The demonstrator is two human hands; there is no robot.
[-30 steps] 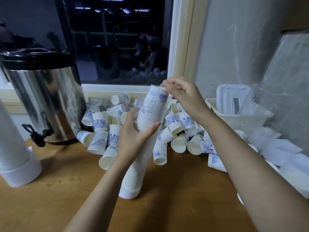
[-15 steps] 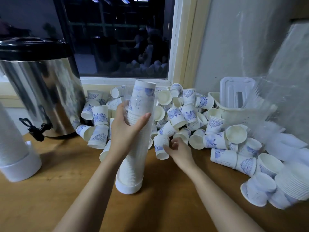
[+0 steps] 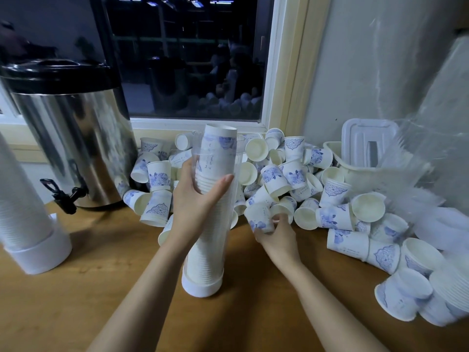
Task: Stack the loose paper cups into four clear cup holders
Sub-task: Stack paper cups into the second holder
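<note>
your left hand (image 3: 200, 199) is wrapped round the holder (image 3: 208, 250), upright on the worktop (image 3: 76, 301); just right of the holder, your right hand (image 3: 275, 237) pinches a cup (image 3: 258, 217) at the pile's edge.

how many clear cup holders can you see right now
2. One holder stands mid-table, nearly full of cups, gripped by the left hand. Another holder leans at the left edge, partly out of frame. Others may be out of view.
</note>
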